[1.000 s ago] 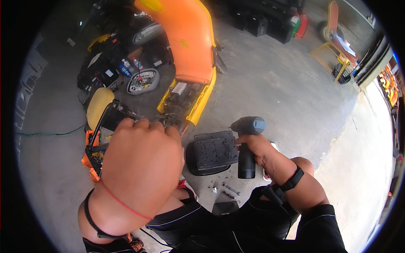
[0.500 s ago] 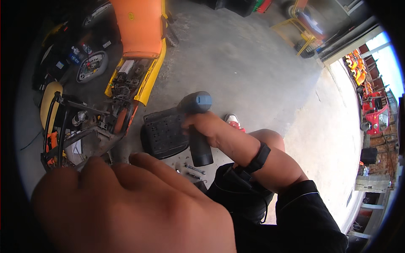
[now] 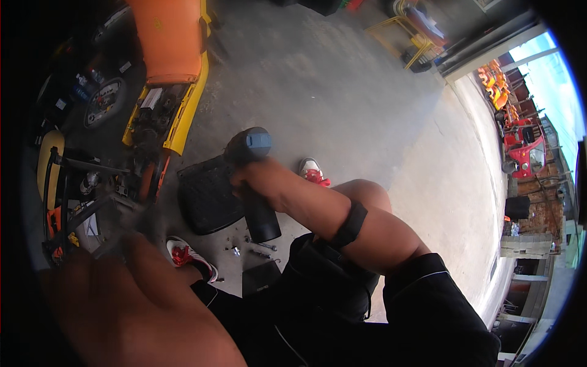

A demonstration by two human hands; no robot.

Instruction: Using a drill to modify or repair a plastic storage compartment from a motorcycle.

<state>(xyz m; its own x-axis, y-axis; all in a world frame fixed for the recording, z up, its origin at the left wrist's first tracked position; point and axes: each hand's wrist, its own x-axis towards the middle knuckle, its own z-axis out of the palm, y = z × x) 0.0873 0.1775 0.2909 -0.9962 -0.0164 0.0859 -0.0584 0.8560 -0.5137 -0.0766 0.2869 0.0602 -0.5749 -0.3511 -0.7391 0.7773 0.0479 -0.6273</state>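
My right hand [image 3: 262, 181] is wrapped round the handle of a black cordless power tool [image 3: 262, 221] with a blue-grey back. The tool is held above a black plastic panel [image 3: 205, 199], covering its right edge; its working tip is hidden. My left hand [image 3: 140, 306], large and blurred, is close to the camera at the lower left. Its fingertips cannot be made out, nor whether it holds anything. Beyond its fingers is a stripped vehicle frame [image 3: 79, 164] of dark metal tubes, joined to a yellow and orange body [image 3: 168, 46].
Several bolts and small metal pieces [image 3: 263, 249] lie on the concrete beside a black flat box [image 3: 260, 277]. A wheel [image 3: 104, 103] and bottles are at far left. A yellow-framed cart [image 3: 406, 40] stands at back right. Outside is a red vehicle [image 3: 529, 153].
The view has shifted, so the frame, panel and tool appear further left. My left hand has moved down and left, uncovering a shoe and the flat box. The right hand still grips the tool.
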